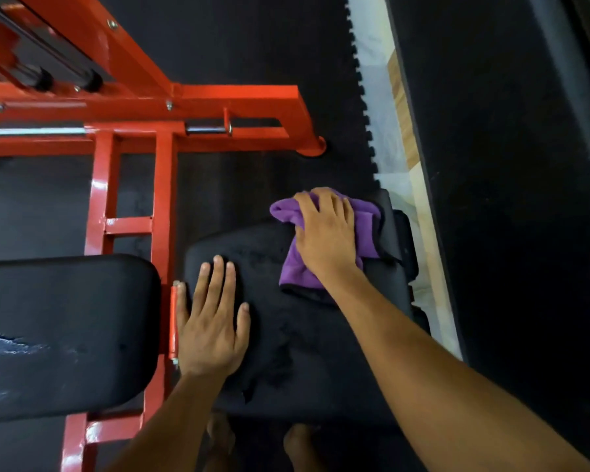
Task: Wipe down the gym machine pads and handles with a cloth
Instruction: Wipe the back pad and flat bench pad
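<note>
Purple microfibre cloth (324, 233), bunched and folded, lies on the far right part of the worn black vinyl seat pad (297, 338). Right hand (326, 233) lies on top of it, fingers spread and fairly straight, palm bearing down; nothing is pinched. Judgement: a flat palm spreads pressure across the cloth so more fabric meets the vinyl on each pass.

Left hand (212, 321) rests flat on the near left part of the same pad, fingers straight and slightly apart, little finger at the pad's edge beside a short orange tube. Holds nothing. Judgement: it steadies the person's lean over the pad, and perhaps the pad itself, while the other arm wipes.

Pad surface: scuffed, with a torn spot at the near left edge. A cloth could snag there.

Second black padded cushion (58, 335), glossier, sits to the left across a narrow gap, untouched by either hand. Orange-red painted steel frame (164, 206) runs between and behind the pads, with a chrome pin (206, 128) on the crossbar. Black interlocking rubber floor mat (259, 46) beneath.

Progress, judged: one pad is in hand; the left cushion and any handles look not yet reached.
</note>
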The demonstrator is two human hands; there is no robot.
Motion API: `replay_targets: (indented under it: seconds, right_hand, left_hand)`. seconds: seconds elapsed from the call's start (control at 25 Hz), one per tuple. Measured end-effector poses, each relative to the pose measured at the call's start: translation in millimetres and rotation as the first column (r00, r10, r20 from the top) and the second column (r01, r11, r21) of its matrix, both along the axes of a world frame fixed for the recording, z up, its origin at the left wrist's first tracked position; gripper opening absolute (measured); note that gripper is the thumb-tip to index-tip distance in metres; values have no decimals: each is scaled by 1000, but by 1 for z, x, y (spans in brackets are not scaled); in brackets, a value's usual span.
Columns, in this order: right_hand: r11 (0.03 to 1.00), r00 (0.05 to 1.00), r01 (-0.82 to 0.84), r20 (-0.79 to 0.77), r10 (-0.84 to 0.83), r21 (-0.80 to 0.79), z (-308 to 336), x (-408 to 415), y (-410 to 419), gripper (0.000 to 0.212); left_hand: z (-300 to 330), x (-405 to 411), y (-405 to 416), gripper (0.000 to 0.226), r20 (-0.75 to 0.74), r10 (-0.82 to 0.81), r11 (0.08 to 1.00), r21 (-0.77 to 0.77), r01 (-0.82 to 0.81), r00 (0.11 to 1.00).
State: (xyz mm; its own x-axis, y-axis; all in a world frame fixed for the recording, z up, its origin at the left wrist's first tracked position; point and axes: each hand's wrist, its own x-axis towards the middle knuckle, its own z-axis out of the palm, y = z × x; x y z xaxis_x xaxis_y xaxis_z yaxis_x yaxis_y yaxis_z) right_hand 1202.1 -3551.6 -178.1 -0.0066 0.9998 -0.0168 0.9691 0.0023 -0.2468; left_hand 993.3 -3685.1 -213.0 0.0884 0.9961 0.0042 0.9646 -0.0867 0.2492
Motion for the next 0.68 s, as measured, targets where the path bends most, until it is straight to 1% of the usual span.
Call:
replay_targets:
  seconds: [0.08,0.16,0.24,0.28,0.32,0.4,0.44,0.52,0.56,0.6,0.68]
  right_hand:
    - [1000,1000,-4,-12,4,-2,1,4,-42,65]
    - [999,999,-23,-28,22,-25,6,3,-125,76]
    - [989,995,-98,-8,97,-109,14,-4,-206,89]
    - [988,993,-120,-18,119,-99,14,-2,-220,92]
    - [988,991,-132,-27,130,-84,10,1,-210,89]
    - [994,995,-96,-18,95,-44,-2,0,-145,71]
    - [999,999,-52,-15,52,-8,-5,-5,-100,62]
    - [999,998,52,-36,-52,-5,-4,-15,-25,56]
    - [996,995,87,-46,-88,-29,-2,-17,-6,55]
    - [996,995,82,-53,-83,-30,1,-17,0,55]
    - [998,995,55,-89,-54,9,15,-10,-26,54]
  left_hand:
    - [1,-2,-2,66,-2,2,1000,-13,-2,1000]
    - [2,-2,-1,66,-3,-1,1000,-28,1,1000]
    - [1,-2,-1,66,-6,5,999,-50,-5,1000]
    - [0,-1,-2,66,-7,5,999,-48,-6,1000]
    - [-1,-1,-2,67,-4,6,999,-41,-6,1000]
    - [-1,0,-2,67,-4,-5,999,-43,5,1000]
    - [-1,0,-1,68,-8,-7,999,-39,6,1000]
    - [-2,-2,0,68,-30,-7,1000,-28,6,1000]
    - [-2,-4,0,67,-31,-7,999,-33,6,999]
    - [-1,-3,0,67,-20,-6,999,-40,5,1000]
    - [5,2,3,67,3,-7,998,-68,7,1000]
